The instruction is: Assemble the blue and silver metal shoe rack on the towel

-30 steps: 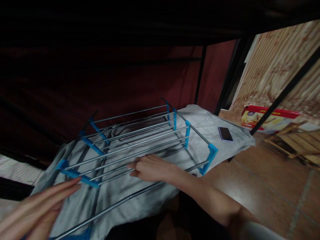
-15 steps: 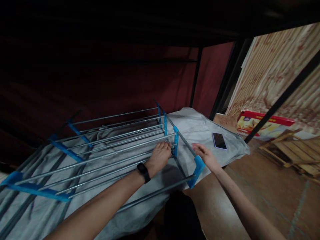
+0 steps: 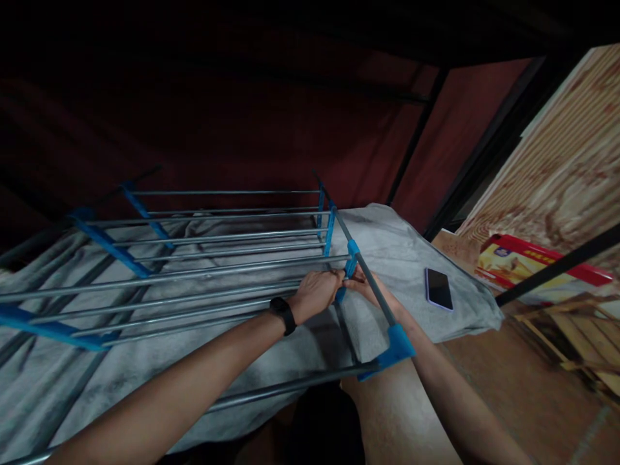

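A shoe rack of metal tubes [image 3: 227, 266] and blue plastic brackets lies on its side on a grey blanket [image 3: 387, 242]. My left hand [image 3: 317, 294], with a black band on its wrist, is closed at the tube ends beside a right-hand blue bracket [image 3: 352, 258]. From the bracket's outer side, my right hand [image 3: 364, 285] pinches its lower part, its forearm passing under the frame's end tube [image 3: 375, 290]. The two hands nearly meet across the bracket. The exact grip of the left fingertips is hidden. A blue corner piece [image 3: 398, 349] sits close to my right forearm.
On the blanket at right lies a phone [image 3: 438, 289]. Beyond the edge are a red and yellow box [image 3: 537, 261] and wooden slatted furniture [image 3: 581, 329]. A dark bar [image 3: 419, 139] stands behind, and an overhead frame hangs low.
My right hand has moved left and under the end tube to the bracket. My left hand has shifted slightly right against it. The camera view has turned a little.
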`<state>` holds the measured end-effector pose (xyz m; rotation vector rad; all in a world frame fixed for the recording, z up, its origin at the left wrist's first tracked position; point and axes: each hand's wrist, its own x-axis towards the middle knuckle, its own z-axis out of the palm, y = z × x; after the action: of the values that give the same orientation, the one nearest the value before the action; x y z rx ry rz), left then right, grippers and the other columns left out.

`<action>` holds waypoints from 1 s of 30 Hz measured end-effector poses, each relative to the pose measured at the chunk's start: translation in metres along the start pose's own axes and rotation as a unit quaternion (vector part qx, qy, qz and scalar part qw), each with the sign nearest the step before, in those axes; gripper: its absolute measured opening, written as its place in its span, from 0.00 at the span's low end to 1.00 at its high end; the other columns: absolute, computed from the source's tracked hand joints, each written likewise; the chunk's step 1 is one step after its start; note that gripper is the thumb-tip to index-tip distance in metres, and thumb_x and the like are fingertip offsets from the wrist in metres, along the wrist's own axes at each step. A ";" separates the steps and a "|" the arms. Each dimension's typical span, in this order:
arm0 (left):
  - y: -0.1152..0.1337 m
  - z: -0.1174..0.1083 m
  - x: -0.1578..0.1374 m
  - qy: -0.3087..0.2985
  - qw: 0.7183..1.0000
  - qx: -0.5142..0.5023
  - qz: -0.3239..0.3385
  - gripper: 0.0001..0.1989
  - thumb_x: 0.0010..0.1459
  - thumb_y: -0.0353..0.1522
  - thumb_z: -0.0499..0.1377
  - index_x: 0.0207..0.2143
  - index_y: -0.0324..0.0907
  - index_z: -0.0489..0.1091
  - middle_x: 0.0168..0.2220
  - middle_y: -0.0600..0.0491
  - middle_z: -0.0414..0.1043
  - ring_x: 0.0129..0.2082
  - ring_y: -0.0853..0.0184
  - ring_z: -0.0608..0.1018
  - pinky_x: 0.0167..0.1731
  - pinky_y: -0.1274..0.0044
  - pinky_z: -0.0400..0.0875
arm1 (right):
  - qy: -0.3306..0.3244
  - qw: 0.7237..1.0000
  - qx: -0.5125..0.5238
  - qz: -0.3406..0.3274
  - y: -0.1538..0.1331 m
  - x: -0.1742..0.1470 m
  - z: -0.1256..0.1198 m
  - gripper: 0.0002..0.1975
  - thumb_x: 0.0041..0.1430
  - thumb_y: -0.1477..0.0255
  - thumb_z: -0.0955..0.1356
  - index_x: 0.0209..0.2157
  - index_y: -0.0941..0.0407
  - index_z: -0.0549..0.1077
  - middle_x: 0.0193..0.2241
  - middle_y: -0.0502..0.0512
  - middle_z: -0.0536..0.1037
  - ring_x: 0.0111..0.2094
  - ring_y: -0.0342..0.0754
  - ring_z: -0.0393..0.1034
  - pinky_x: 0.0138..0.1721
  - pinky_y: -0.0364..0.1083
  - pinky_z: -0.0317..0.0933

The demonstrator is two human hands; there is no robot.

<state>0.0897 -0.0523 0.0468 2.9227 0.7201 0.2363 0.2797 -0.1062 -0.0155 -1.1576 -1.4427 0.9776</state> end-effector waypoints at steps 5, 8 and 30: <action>-0.002 -0.001 0.001 0.003 1.000 -0.011 0.016 0.10 0.66 0.33 0.48 0.40 0.42 0.69 0.33 0.48 0.76 0.34 0.60 0.79 0.31 0.73 0.67 | -0.017 0.999 -0.033 0.037 -0.005 0.006 -0.007 0.20 0.48 0.59 0.73 0.39 0.55 0.69 0.37 0.51 0.74 0.40 0.48 0.68 0.46 0.49 0.65; -0.004 -0.001 0.001 0.002 0.999 -0.013 0.034 0.09 0.66 0.32 0.49 0.40 0.41 0.69 0.33 0.48 0.76 0.33 0.60 0.79 0.29 0.73 0.66 | -0.029 0.996 -0.059 0.061 -0.011 0.006 -0.007 0.20 0.49 0.58 0.73 0.38 0.56 0.71 0.34 0.52 0.75 0.39 0.50 0.69 0.43 0.50 0.65; -0.007 -0.003 -0.001 0.034 0.998 -0.022 0.054 0.14 0.67 0.32 0.46 0.43 0.40 0.70 0.36 0.46 0.77 0.35 0.59 0.79 0.32 0.73 0.69 | 0.020 0.997 -0.065 0.041 0.019 0.005 -0.018 0.14 0.51 0.60 0.74 0.34 0.54 0.74 0.26 0.47 0.73 0.27 0.43 0.64 0.29 0.43 0.60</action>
<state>0.0853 -0.0458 0.0484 2.9269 0.5588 0.3595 0.3007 -0.0971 -0.0291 -1.3327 -1.4543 0.9223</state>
